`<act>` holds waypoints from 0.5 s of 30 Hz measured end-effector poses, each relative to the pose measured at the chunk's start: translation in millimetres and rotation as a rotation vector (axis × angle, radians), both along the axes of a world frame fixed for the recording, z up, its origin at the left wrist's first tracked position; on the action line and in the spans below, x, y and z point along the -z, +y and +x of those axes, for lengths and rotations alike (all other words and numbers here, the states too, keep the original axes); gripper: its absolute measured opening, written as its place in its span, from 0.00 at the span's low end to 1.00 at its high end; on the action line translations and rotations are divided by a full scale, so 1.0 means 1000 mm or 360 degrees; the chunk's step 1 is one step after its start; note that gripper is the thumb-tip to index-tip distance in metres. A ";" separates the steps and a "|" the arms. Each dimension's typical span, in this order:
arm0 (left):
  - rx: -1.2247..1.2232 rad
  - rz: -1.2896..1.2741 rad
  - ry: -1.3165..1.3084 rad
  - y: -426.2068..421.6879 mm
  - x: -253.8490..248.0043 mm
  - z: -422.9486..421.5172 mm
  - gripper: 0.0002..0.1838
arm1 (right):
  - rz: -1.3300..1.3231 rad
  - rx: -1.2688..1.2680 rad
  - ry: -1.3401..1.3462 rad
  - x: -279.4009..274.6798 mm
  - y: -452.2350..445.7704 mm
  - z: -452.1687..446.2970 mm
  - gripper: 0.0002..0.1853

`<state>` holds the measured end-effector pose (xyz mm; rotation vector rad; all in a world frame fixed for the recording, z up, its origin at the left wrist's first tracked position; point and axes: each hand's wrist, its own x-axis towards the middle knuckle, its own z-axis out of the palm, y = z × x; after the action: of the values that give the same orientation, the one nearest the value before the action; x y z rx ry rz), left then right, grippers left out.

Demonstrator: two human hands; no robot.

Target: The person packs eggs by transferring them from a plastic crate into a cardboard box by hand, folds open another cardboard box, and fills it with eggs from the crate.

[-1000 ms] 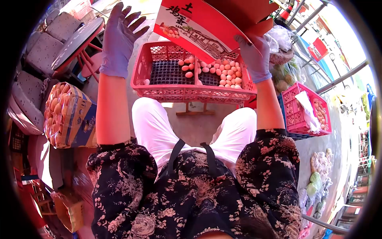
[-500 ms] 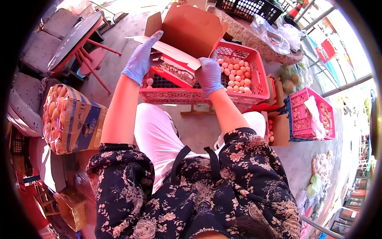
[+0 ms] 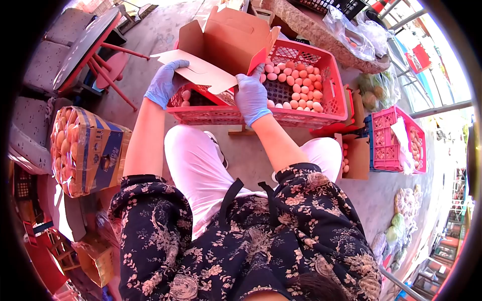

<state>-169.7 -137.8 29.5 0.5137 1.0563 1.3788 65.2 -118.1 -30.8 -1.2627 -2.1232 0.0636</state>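
A red cardboard box with a brown inside [image 3: 233,37] is tilted over the pink crate [image 3: 329,75], its flaps spread. My left hand [image 3: 167,83], in a thin bluish glove, is closed on the pale flap at the box's left corner. At the right corner, my right hand [image 3: 251,95], gloved too, grips the edge between thumb and fingers. Eggs [image 3: 301,85] fill much of the crate's right part around a stretch of dark tray; a few [image 3: 186,98] lie at its left end. The box hides the crate's middle.
A plastic-wrapped stack of eggs [image 3: 85,150] stands at the left, below a round table [image 3: 90,45]. At the right are an open carton [image 3: 356,158], a pink crate with a white cloth [image 3: 386,140] and bagged vegetables [image 3: 379,90]. A stone slab [image 3: 321,30] lies behind.
The box has come down from the upper right and turned, its open inside now showing. My left hand, open and free earlier, has taken hold of the flap. My right hand has moved left.
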 end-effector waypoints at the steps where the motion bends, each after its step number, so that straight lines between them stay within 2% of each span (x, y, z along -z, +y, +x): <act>1: 0.0003 0.0009 -0.0036 0.000 0.003 -0.003 0.16 | -0.0002 -0.0021 0.0012 0.001 0.000 -0.002 0.05; 5: -0.0088 -0.0030 -0.0016 0.001 0.006 -0.012 0.15 | 0.0033 -0.0016 -0.0052 -0.019 -0.014 -0.005 0.13; 8: -0.0143 0.0090 0.0055 0.010 0.016 -0.028 0.18 | 0.0031 -0.0055 -0.0034 -0.012 -0.013 -0.009 0.19; 10: -0.0186 0.0035 0.0040 0.014 0.024 -0.035 0.20 | -0.0156 -0.0104 -0.0287 -0.004 -0.012 -0.010 0.25; 12: -0.0223 0.0026 0.0028 0.010 0.028 -0.034 0.23 | -0.0274 -0.0096 -0.0368 -0.018 -0.022 -0.006 0.29; 13: -0.0256 0.0031 0.0064 0.009 0.029 -0.031 0.24 | -0.0368 -0.0128 -0.0301 -0.015 -0.021 -0.004 0.34; 15: -0.0356 0.0007 0.0103 0.005 0.029 -0.025 0.26 | -0.0416 -0.0157 -0.0275 -0.021 -0.024 0.000 0.35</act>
<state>-194.9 -132.8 0.3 0.4564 1.1915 1.5694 65.5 -142.0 -10.2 -1.3514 -2.3859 0.2926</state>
